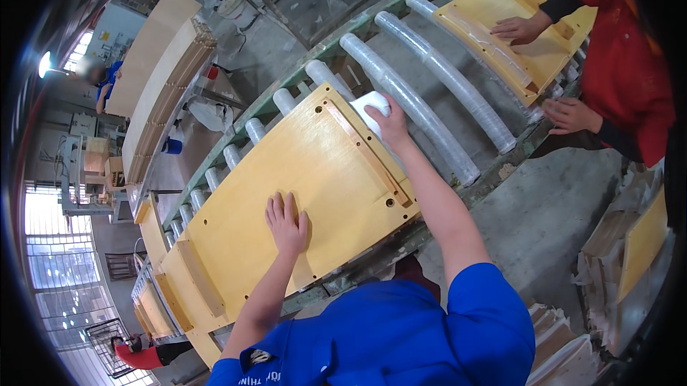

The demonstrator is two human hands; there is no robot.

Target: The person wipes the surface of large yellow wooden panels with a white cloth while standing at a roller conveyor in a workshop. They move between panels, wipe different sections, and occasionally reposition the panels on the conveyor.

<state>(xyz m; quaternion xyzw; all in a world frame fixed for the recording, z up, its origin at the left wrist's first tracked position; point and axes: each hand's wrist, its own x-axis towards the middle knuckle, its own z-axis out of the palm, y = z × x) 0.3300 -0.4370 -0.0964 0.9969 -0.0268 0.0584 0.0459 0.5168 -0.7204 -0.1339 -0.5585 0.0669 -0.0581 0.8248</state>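
Observation:
A large yellow-lacquered wooden panel [243, 193] lies on the conveyor rollers in front of me, with drilled holes and a raised wooden strip [365, 150] near its right end. My left hand [286, 225] rests flat on the panel's middle, fingers spread. At the far right end, my right hand [391, 123] grips a folded white cloth [370, 110] against the panel's edge. Part of the cloth is hidden under the fingers.
Plastic-wrapped rollers [411, 100] run to the right in a green frame. A co-worker in red [622, 64] touches another yellow panel [494, 21] there. Stacked boards [164, 85] stand at the far left; more wrapped panels [622, 257] lie at the lower right.

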